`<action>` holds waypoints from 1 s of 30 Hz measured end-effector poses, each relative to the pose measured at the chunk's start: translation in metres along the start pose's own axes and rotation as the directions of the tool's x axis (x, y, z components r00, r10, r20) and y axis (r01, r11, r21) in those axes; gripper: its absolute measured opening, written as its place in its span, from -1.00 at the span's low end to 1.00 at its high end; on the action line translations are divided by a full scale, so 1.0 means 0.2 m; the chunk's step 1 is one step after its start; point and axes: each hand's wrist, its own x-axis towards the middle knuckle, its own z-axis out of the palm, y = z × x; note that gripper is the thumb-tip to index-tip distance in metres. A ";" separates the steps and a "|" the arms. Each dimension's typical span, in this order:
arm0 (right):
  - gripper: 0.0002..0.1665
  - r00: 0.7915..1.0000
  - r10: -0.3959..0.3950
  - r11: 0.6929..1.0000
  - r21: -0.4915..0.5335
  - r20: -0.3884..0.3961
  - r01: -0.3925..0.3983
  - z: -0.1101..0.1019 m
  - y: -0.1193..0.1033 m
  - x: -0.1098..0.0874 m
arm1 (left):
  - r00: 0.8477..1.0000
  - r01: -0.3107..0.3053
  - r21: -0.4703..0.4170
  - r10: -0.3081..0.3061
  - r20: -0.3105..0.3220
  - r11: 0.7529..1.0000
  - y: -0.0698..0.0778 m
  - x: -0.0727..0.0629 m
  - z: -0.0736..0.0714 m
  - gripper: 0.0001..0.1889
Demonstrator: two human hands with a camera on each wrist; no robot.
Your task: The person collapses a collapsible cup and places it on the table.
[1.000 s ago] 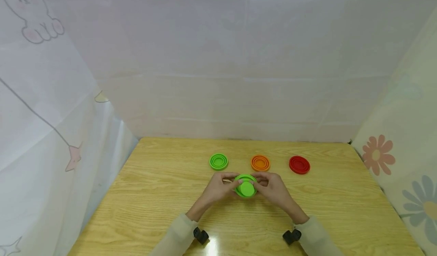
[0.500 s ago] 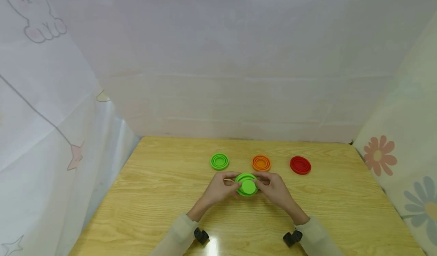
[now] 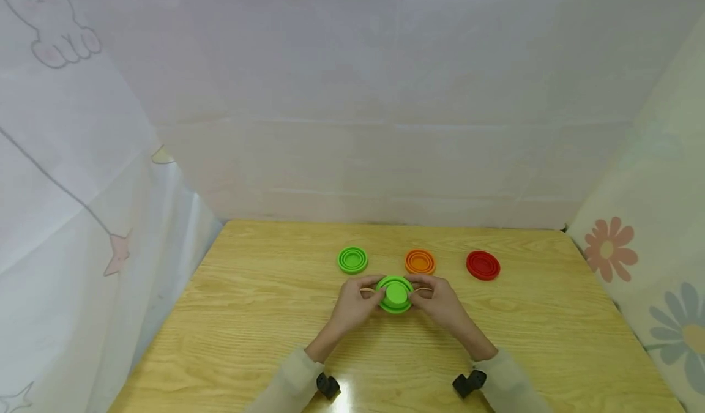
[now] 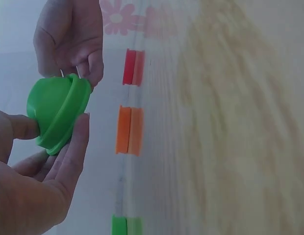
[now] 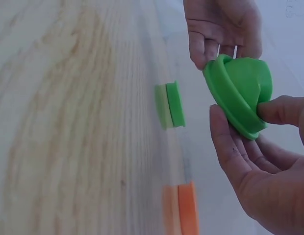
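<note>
A green collapsible silicone cup [image 3: 396, 294] is held between both hands over the table, its round base facing up toward the head camera. My left hand [image 3: 354, 306] pinches its left side, thumb on the cup wall and fingers behind the rim. On the opposite side, my right hand [image 3: 440, 303] grips it the same way. Both wrist views show the cup [image 4: 58, 111] partly popped out beyond its thick rim. In the right wrist view the wall of the cup [image 5: 247, 88] is dented near the right thumb.
Behind the hands, a flattened green cup [image 3: 352, 260], an orange one [image 3: 420, 262] and a red one [image 3: 483, 265] lie in a row on the wooden table [image 3: 248, 315]. Patterned cloth [image 3: 352, 125] hangs around the back and sides.
The hands and green cup have moved slightly away from the body. The thumbs have shifted outward from the base to its edges, and the base sits more centred in the rim.
</note>
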 end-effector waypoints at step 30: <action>-0.54 0.988 -0.024 0.999 -0.022 0.150 0.027 -0.02 -0.03 -0.01 | 0.984 0.105 0.111 -0.119 0.129 0.988 0.03 0.02 -0.07 -0.58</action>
